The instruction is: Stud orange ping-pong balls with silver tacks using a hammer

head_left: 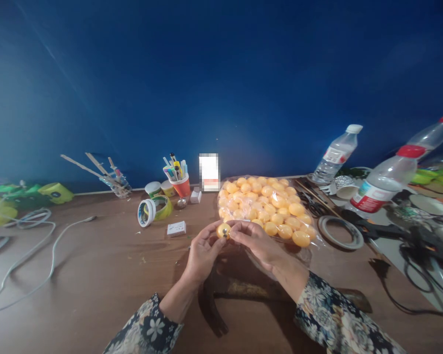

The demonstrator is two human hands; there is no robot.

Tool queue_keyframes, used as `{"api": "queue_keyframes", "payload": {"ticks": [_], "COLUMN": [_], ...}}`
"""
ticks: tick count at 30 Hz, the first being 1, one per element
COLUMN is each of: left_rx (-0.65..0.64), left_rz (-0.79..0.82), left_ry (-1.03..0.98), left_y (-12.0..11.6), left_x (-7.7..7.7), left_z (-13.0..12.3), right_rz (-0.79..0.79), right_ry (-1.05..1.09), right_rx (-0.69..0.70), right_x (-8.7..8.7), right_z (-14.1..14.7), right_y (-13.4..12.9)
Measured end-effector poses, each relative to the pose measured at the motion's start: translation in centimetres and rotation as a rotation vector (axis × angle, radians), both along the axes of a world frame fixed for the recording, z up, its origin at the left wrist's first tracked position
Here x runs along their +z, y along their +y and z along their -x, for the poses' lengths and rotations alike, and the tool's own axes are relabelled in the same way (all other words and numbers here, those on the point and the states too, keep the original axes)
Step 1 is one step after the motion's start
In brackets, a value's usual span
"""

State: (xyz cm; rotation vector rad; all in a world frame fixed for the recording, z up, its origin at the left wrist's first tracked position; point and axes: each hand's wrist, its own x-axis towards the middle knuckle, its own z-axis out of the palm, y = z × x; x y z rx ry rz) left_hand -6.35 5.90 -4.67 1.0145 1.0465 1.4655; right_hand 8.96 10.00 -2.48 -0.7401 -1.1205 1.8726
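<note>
My left hand (203,250) pinches a small yellow ball (223,230) with dark eye-like spots on it. From the other side, the fingertips of my right hand (256,241) press on the same ball. Just behind my hands lies a clear plastic bag (266,204) full of yellow-orange balls. Under my wrists a hammer (243,289) rests on the brown table (107,275), its middle partly covered by my right forearm. A small white box (176,228) lies left of my hands.
Behind on the left stand a red cup of pens (180,186), tape rolls (162,207) and a jar of sticks (120,184). A white cable (53,250) crosses the far left. At right are a tape ring (340,232), bottles (386,182) and black cords (387,290).
</note>
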Motion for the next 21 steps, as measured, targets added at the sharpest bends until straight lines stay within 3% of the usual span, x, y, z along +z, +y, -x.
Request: {"api": "queue_keyframes", "payload": {"ticks": [7, 21], "left_rx": [-0.017, -0.008], "left_rz": [0.013, 0.006], "left_ry": [0.011, 0.007], "left_y": [0.39, 0.32], "left_x": [-0.66, -0.56], "left_z": [0.41, 0.33], "right_rz": [-0.01, -0.022], "right_ry": [-0.002, -0.036], "right_rx": [-0.004, -0.02], "right_x": [-0.55, -0.34], "right_z": [0.02, 0.05], "right_y": [0.16, 0.08]}}
